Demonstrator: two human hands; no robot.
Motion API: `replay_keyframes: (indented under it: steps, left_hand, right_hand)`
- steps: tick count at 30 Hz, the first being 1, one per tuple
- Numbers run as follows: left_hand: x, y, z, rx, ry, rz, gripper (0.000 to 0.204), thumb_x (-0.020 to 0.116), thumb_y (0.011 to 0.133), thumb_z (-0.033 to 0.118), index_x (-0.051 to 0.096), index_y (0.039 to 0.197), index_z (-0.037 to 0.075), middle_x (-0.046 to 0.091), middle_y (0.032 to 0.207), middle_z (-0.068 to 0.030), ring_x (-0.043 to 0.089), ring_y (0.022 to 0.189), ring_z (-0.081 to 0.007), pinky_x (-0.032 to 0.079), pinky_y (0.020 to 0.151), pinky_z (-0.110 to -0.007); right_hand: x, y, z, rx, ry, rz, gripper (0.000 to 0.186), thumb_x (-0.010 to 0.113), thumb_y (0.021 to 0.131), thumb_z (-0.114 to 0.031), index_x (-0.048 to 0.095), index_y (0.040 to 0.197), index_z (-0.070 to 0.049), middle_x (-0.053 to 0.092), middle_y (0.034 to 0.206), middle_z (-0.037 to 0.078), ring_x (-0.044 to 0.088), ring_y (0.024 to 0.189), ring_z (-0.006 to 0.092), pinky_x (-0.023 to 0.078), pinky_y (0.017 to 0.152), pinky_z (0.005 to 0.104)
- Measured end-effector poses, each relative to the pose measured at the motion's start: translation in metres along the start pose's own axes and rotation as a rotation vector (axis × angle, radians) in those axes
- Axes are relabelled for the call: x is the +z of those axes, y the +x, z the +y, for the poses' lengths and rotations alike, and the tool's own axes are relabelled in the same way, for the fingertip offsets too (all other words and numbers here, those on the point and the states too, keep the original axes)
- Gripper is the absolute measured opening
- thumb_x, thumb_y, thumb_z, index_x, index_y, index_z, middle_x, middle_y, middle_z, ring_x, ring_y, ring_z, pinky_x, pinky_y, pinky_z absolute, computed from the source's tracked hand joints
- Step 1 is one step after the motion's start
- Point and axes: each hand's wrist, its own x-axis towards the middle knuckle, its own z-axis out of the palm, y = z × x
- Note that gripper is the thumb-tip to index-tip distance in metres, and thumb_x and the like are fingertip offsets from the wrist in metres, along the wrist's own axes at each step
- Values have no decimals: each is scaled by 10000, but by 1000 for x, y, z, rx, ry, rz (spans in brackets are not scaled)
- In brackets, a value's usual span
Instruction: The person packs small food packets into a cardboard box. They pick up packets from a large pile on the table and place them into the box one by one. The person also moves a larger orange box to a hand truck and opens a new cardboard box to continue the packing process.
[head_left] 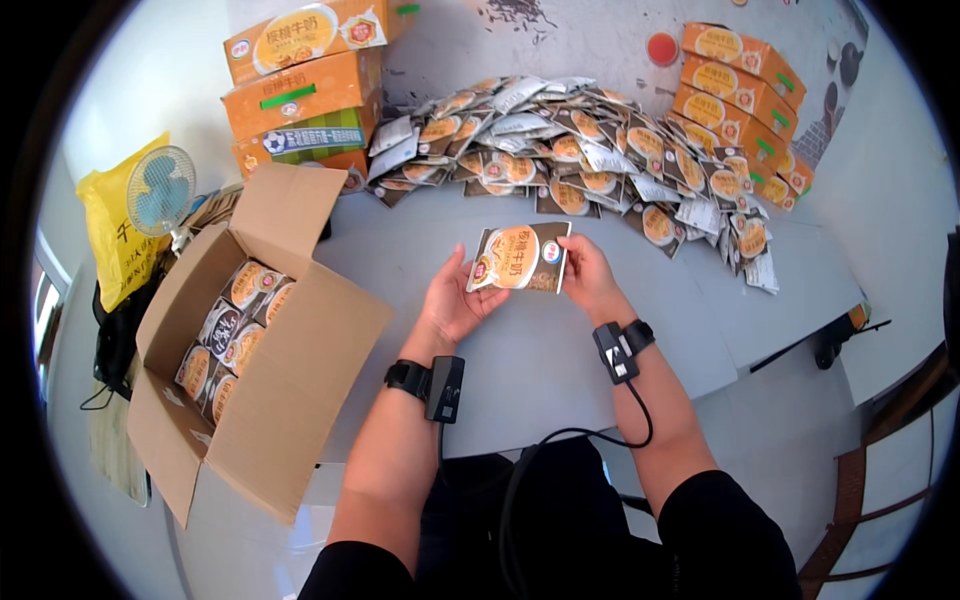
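Observation:
A flat brown, orange and white packet [519, 257] is held up over the grey table [420, 250], its printed side facing me. My right hand [592, 278] pinches it along the right edge. From the lower left my left hand [455, 302] supports it, fingers partly behind the packet and thumb raised beside its left edge. To the left stands a cardboard box [291, 388] with its flaps folded out. Inside lie several packets [246, 347] in rows, most orange and white, one darker. Beyond my hands, a long loose heap of similar packets [570, 150] curves across the table.
Orange cartons [300, 88] are stacked at the back left, more cartons [735, 90] at the back right. A small fan [162, 190] and a yellow bag [110, 225] are left of the box. A black cable [560, 433] links the straps on my wrists.

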Motion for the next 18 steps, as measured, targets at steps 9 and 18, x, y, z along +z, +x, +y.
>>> replay_keyframes:
  steps: [9,18]
  left_hand:
    - [18,-6,-8,56,302,85,504,392,906,518,520,1108,74,654,925,-64,663,728,-171,555,533,-284]
    - [4,6,-20,101,326,202,451,344,949,436,522,1110,55,625,998,-101,647,830,-194,544,640,-316]
  right_hand:
    - [10,-11,-4,47,23,52,216,577,828,-252,593,896,-48,624,829,39,604,753,133,497,708,278]
    - [20,-13,-6,9,-92,14,182,587,854,-216,546,758,-66,600,746,34,590,625,112,491,578,260]
